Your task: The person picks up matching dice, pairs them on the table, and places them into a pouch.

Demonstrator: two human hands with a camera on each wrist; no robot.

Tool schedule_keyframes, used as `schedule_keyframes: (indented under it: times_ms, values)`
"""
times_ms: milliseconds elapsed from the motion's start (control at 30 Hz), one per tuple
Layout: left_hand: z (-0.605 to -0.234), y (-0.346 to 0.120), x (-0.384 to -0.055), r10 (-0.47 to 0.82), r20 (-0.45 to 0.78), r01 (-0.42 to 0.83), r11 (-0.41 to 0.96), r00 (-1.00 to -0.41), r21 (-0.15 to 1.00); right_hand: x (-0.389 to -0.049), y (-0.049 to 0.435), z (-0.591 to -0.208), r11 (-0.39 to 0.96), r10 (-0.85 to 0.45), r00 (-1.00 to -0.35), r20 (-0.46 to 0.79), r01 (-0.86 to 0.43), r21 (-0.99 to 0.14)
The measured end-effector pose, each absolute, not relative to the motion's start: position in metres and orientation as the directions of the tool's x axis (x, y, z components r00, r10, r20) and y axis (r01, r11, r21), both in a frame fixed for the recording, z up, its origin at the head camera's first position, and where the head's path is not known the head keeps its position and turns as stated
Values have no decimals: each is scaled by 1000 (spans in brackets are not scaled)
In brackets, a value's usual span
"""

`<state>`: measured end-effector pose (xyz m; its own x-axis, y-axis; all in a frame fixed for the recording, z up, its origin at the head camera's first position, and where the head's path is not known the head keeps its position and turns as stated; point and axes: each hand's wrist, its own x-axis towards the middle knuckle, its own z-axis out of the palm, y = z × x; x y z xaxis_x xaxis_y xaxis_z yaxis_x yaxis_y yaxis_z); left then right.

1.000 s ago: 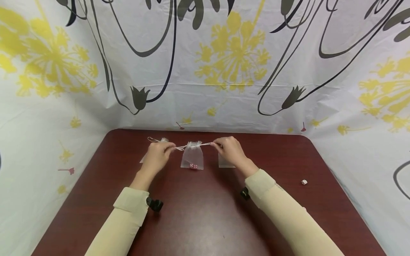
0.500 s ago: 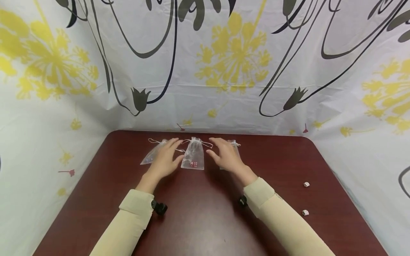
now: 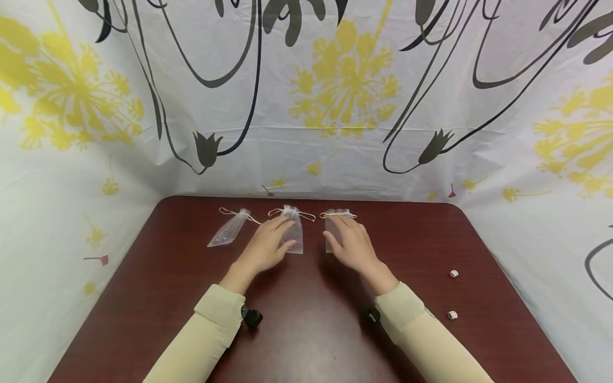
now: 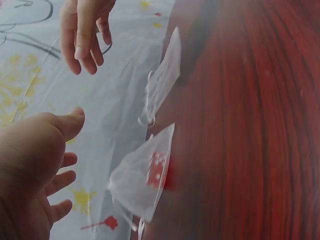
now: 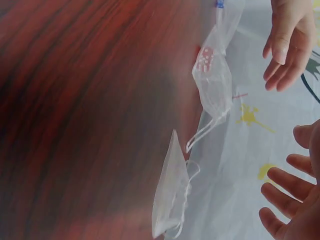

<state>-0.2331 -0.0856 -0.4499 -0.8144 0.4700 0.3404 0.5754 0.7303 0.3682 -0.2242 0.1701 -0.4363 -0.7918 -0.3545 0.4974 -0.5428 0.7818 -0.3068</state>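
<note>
Three sheer white drawstring pouches lie in a row along the table's far side. The middle pouch (image 4: 132, 180) contains red dice (image 4: 157, 169) with white dots and has its neck gathered. My left hand (image 3: 265, 246) hovers over it with fingers spread, partly covering it in the head view. To the left lies another gathered pouch (image 3: 230, 230) with small bluish things inside. The right pouch (image 5: 169, 192) looks flat, its white cords across the top. Above it is my right hand (image 3: 353, 246), fingers extended and holding nothing.
Two white dice (image 3: 453, 273) lie apart on the right side of the dark red table (image 3: 306, 330). A patterned white cloth (image 3: 306, 175) rises behind the table and along both sides. Small black cameras (image 3: 252, 318) are worn at the wrists.
The hands first pulled the middle pouch's cords apart, then let go and spread open. Since then both have shifted right, the left over the middle pouch, the right over the right one.
</note>
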Motion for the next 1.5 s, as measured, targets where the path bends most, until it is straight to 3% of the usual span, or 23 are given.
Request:
schedule_keyframes:
  times_ms: [567, 833, 1300, 1500]
  values:
    - [-464, -23, -233, 616, 190, 641, 695, -765, 326, -202, 245, -447, 842, -223, -845, 485, -418, -341]
    - [-470, 5, -228, 682, 39, 667, 699, -730, 260, -188, 291, -444, 870, -120, -871, 477, -324, -373]
    - [-481, 22, -234, 657, -105, 626, 747, -747, 222, -177, 347, -440, 885, -32, -895, 446, -232, -403]
    - [-482, 20, -235, 665, -100, 638, 741, -740, 212, -174, 382, -448, 903, 21, -916, 401, -155, -400]
